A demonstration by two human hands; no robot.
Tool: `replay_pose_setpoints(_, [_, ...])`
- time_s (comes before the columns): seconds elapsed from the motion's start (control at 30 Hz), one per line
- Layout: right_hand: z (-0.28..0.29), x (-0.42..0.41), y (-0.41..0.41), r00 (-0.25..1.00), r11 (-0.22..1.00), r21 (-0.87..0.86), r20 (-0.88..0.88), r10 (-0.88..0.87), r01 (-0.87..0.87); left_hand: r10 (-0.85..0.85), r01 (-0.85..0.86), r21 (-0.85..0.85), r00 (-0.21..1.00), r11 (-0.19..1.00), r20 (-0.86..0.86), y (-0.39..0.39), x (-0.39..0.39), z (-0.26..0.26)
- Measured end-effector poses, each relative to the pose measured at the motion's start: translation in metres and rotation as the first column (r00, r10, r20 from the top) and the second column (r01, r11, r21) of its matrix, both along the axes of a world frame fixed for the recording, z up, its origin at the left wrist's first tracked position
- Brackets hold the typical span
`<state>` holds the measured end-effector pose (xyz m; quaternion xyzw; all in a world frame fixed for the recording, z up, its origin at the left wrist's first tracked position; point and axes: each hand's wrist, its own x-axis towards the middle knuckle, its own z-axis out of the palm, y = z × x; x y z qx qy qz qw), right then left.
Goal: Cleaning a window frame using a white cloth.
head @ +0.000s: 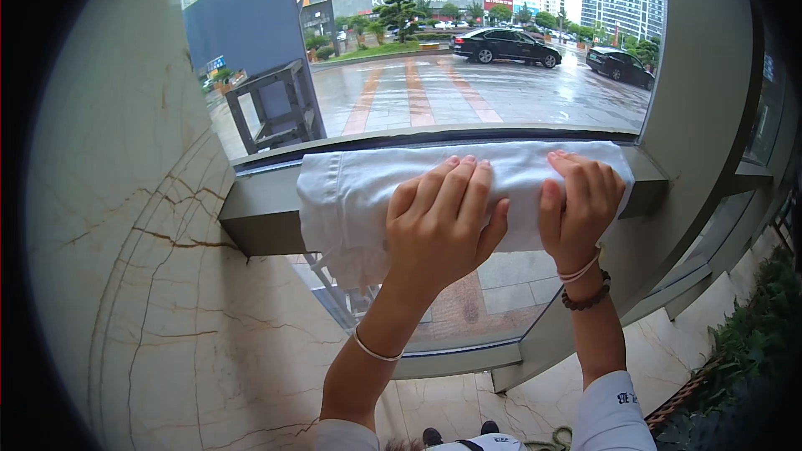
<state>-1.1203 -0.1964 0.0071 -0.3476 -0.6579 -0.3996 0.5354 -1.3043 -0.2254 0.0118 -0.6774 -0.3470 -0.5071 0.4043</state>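
Observation:
A white cloth (351,194) lies spread along the grey metal crossbar (269,219) of a glazed window frame. It drapes over the bar's front edge, and its left end hangs lowest. My left hand (438,219) presses on the middle of the cloth with its fingers pointing away from me and its thumb out to the right. Nearer the cloth's right end, my right hand (583,200) bears down with bent fingers, its thumb resting on the fabric. Both palms are hidden from above.
A veined stone wall (125,213) rises on the left, and a wide metal post (702,75) on the right. Below the bar is a lower glass pane (514,288). Green plants (752,332) line the lower right. Outside stand a dark frame (269,106) and black cars (504,47).

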Motion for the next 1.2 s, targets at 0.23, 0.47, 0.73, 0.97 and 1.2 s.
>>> replay_pose_setpoints(0.23, [-0.003, -0.037, -0.006, 1.000, 1.000, 0.016, 0.016, 0.018, -0.018, -0.012, 0.007, 0.068, 0.997, 0.998, 0.073, -0.007, -0.039, -0.001])
replay_pose_setpoints(0.47, [-0.004, -0.034, -0.003, 1.000, 0.999, 0.045, 0.023, 0.006, -0.007, 0.034, -0.046, 0.083, 0.989, 0.995, 0.141, -0.003, -0.038, -0.006])
replay_pose_setpoints(0.73, [-0.006, 0.002, 0.006, 0.999, 0.996, 0.092, 0.045, -0.003, -0.001, 0.142, -0.144, 0.050, 0.989, 0.988, 0.045, 0.002, -0.004, -0.016])
replay_pose_setpoints(0.97, [-0.008, 0.009, 0.008, 1.000, 0.996, 0.088, -0.001, 0.019, -0.019, 0.118, -0.118, 0.076, 0.993, 0.990, 0.012, 0.005, -0.001, -0.019])
replay_pose_setpoints(1.2, [-0.007, 0.002, 0.004, 0.999, 0.997, 0.068, -0.021, 0.039, -0.037, 0.084, -0.084, 0.085, 0.996, 0.993, 0.004, 0.004, -0.006, -0.019])
